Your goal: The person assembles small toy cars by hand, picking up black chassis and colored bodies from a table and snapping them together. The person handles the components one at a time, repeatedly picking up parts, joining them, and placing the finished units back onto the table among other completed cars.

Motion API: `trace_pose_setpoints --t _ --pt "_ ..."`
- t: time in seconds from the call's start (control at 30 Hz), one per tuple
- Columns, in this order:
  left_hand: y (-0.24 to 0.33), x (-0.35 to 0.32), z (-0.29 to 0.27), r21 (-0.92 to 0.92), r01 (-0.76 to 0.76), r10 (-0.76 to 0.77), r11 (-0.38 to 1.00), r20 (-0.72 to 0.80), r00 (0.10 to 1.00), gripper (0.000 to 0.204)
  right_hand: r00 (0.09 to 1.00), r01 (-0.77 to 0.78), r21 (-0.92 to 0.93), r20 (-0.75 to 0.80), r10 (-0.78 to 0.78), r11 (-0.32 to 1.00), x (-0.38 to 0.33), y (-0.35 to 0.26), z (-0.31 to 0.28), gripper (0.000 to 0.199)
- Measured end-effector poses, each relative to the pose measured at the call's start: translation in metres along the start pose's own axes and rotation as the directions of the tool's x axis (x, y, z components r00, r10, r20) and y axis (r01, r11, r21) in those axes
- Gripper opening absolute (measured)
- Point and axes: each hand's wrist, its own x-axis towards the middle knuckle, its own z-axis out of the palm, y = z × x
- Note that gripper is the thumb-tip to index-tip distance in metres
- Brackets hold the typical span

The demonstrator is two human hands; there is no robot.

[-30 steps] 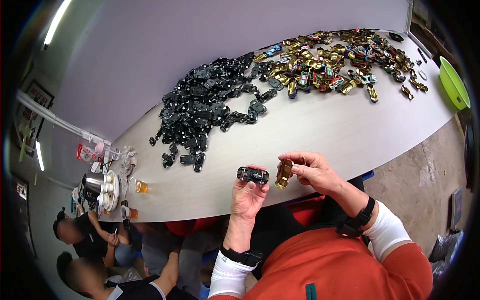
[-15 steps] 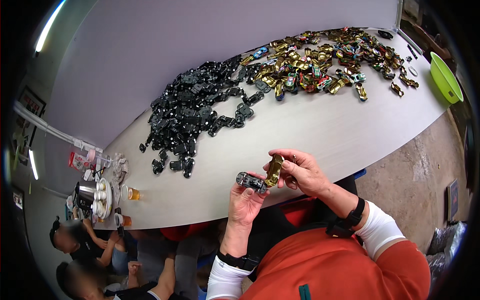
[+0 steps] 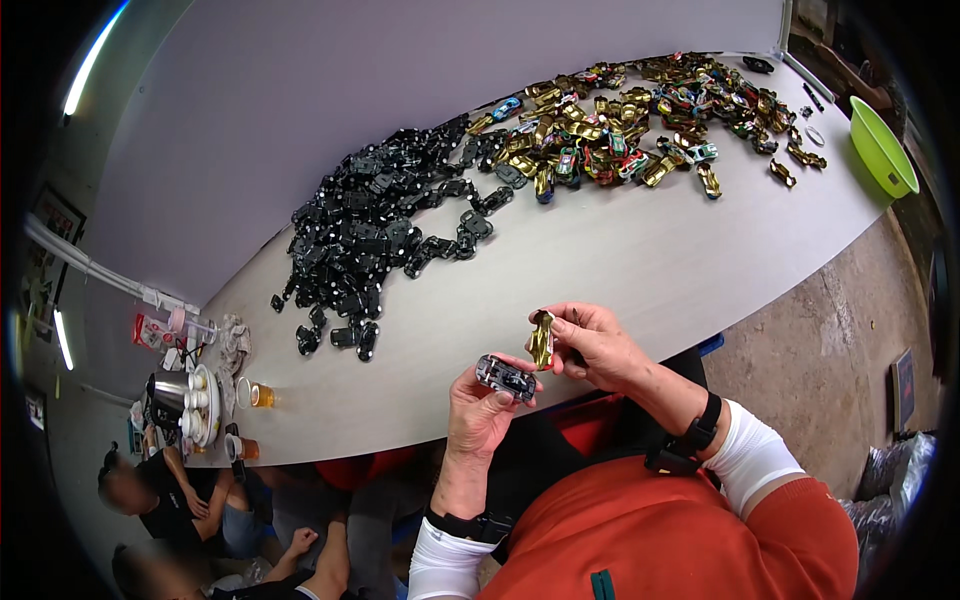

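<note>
Near the table's front edge, my left hand (image 3: 478, 415) grips a dark toy car chassis (image 3: 505, 378) between thumb and fingers. Just right of it, my right hand (image 3: 595, 342) pinches a gold toy car body shell (image 3: 542, 340), tilted nearly upright. Shell and chassis are close together; whether they touch I cannot tell. A thin dark item shows among my right fingers, too small to name. Beyond my hands lie a heap of black car chassis (image 3: 360, 235) at the left and a heap of gold and coloured car shells (image 3: 610, 130) to the right.
The pale table (image 3: 560, 250) curves along a wall. A green basin (image 3: 880, 150) sits at its right end. At the left stand a tray of white cups (image 3: 205, 405), a plastic cup of amber drink (image 3: 262, 394) and a second cup (image 3: 243, 446). Two people sit at the lower left.
The gold shell has turned more upright and moved slightly up from the chassis. The chassis has tilted in my left hand. The whole view has shifted a little.
</note>
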Motion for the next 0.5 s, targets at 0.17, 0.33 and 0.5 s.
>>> trace_pose_setpoints --t 0.17,0.33,0.5 --pt "0.003 0.004 0.007 -0.176 -0.131 0.099 0.976 -0.183 0.978 0.038 0.991 0.133 -0.065 -0.015 -0.135 0.989 -0.006 -0.007 0.010 0.027" --pt "0.000 0.002 0.005 -0.076 -0.188 0.166 0.979 -0.230 0.959 0.038 0.814 0.563 -0.475 0.175 -0.554 0.676 -0.013 -0.014 0.029 0.029" --pt "0.000 0.001 0.008 -0.004 -0.211 0.203 0.978 -0.253 0.946 0.040 0.762 0.593 -0.627 0.237 -0.603 0.504 -0.018 -0.015 0.034 0.033"
